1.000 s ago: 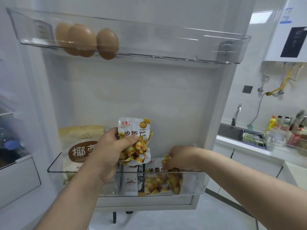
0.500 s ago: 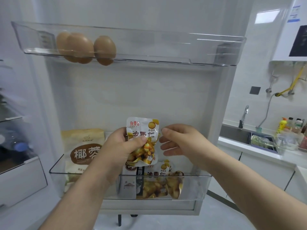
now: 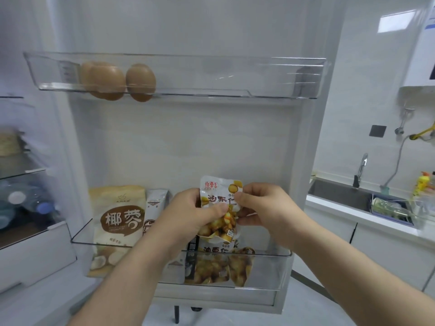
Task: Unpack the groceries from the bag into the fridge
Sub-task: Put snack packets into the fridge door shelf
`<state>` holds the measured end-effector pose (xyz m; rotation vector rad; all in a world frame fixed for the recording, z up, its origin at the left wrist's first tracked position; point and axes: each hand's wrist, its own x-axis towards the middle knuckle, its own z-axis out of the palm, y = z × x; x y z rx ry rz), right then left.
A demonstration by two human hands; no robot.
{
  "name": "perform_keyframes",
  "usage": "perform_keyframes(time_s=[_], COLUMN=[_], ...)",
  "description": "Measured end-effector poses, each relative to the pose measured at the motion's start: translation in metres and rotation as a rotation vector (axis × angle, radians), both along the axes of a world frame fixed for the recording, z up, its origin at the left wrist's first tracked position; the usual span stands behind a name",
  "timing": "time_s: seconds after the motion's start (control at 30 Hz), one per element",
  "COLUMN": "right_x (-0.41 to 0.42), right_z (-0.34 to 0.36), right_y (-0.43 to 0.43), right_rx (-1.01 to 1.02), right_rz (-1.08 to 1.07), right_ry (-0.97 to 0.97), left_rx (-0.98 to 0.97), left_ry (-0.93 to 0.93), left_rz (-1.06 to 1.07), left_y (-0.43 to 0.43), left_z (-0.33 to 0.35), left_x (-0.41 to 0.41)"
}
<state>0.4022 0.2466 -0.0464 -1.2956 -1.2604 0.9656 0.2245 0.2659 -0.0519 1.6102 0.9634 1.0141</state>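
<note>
A small white and yellow chestnut packet (image 3: 219, 203) hangs above the lower door shelf (image 3: 270, 271) of the open fridge. My left hand (image 3: 188, 217) grips its left side with the thumb across the front. My right hand (image 3: 261, 208) pinches its right edge. A second chestnut packet (image 3: 219, 264) stands in the shelf just below. To its left in the same shelf are a tall grey-white pouch (image 3: 154, 212) and a beige coconut bag (image 3: 117, 224). The grocery bag is out of view.
The upper door shelf (image 3: 211, 76) holds brown eggs (image 3: 117, 81) at its left end. The fridge interior at the left shows bottles (image 3: 28, 205) and a drawer (image 3: 35, 252). A counter with a sink (image 3: 339, 196) and tap lies to the right.
My right hand let go of the packet in the lower shelf, rose and took hold of the right edge of the packet that my left hand holds. The view tilted upward.
</note>
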Motion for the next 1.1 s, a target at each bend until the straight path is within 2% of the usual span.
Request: perform_keyframes(time_s=[0.27,0.53,0.8,1.1], right_x=[0.008,0.009,0.005,-0.002], right_z=[-0.012,-0.018,-0.022,-0.019], right_y=[0.007,0.013,0.017,0.016], right_rx=[-0.029,-0.12,-0.114,-0.36], right_rz=[-0.045,-0.032,-0.085,0.004], right_ry=[-0.056,-0.144,-0.147,-0.361], left_rx=[0.134,0.098,0.198,0.156], left_ry=[0.287,0.363,0.462,0.584], left_rz=[0.14,0.144,0.188,0.085], left_y=[0.01,0.021,0.025,0.023], left_z=[-0.003,-0.011,-0.013,-0.016], left_x=[0.007,0.007,0.012,0.007])
